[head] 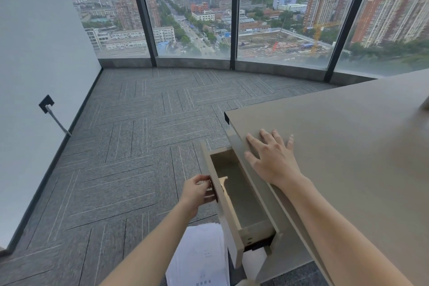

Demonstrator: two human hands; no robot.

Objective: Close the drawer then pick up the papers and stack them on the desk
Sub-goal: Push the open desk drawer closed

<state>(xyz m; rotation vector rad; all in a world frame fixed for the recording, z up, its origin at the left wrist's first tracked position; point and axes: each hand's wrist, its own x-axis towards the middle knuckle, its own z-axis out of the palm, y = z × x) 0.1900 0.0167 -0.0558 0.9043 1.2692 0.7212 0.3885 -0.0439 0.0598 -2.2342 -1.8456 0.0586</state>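
A beige drawer (241,195) stands pulled out from the side of the beige desk (343,146); its inside looks empty. My left hand (198,191) grips the handle on the drawer's front panel. Flat on the desk top near its left edge lies my right hand (270,157), fingers spread, holding nothing. White printed papers (200,255) lie on the carpet below the drawer, partly hidden by my left forearm and the drawer front.
Grey patterned carpet (130,146) spreads to the left and ahead. A white wall (34,76) with a socket and cable (47,105) bounds the left. Floor-to-ceiling windows (192,11) curve across the back.
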